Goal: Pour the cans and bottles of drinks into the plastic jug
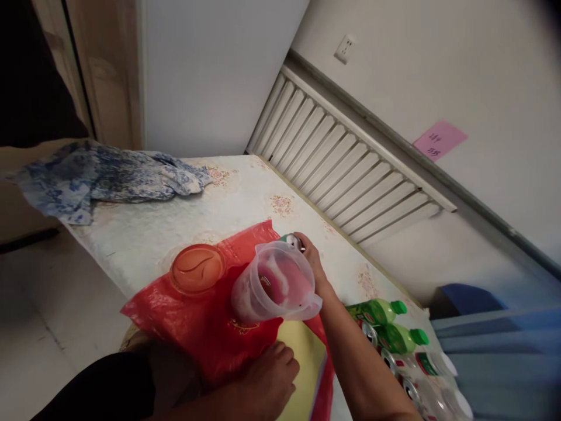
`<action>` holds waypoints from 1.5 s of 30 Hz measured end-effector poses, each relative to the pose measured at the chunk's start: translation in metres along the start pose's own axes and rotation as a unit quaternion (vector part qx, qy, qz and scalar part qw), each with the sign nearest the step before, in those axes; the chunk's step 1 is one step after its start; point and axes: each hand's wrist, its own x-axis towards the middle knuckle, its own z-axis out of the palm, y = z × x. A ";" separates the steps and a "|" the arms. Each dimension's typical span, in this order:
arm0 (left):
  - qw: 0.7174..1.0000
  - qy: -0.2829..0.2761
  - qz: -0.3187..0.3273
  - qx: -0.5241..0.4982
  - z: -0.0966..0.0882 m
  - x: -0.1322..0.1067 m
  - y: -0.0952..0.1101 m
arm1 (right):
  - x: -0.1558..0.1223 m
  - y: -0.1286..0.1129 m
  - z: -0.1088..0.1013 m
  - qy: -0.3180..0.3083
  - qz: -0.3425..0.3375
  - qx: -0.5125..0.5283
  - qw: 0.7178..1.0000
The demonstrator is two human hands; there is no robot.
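Note:
A clear plastic measuring jug (274,283) stands on a red plastic bag (205,327) near the table's front. My right hand (312,257) reaches round behind the jug, fingers closed on a small silver-and-green object (291,240), apparently a can top. My left hand (267,380) rests as a loose fist on the red bag's near edge, beside a yellow sheet (304,362). An orange round lid (197,269) lies on the bag to the jug's left.
Green-capped bottles (381,310) and several cans (407,380) lie at the right. A blue-and-white cloth (105,178) is bunched at the table's far left. A white radiator (346,169) runs along the wall behind the floral-covered table (245,193). A pink note (439,139) sticks on the wall.

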 end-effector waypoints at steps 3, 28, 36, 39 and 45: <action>0.999 0.024 0.004 -0.041 -0.011 -0.002 0.007 | -0.028 0.009 -0.045 0.079 0.040 -0.053 0.995; 0.949 0.143 0.040 -0.277 -0.039 -0.020 -0.001 | -0.229 -0.051 -0.054 0.047 0.122 -0.020 0.991; 0.953 0.084 0.037 -0.288 -0.057 -0.037 0.004 | -0.175 -0.026 -0.059 0.122 0.107 0.135 0.977; 0.952 0.047 0.019 -0.302 -0.061 -0.041 0.003 | -0.154 -0.025 -0.042 0.045 0.087 0.162 0.982; 0.951 0.013 0.035 -0.307 -0.067 -0.046 -0.008 | -0.123 -0.033 -0.007 -0.001 0.075 0.187 0.979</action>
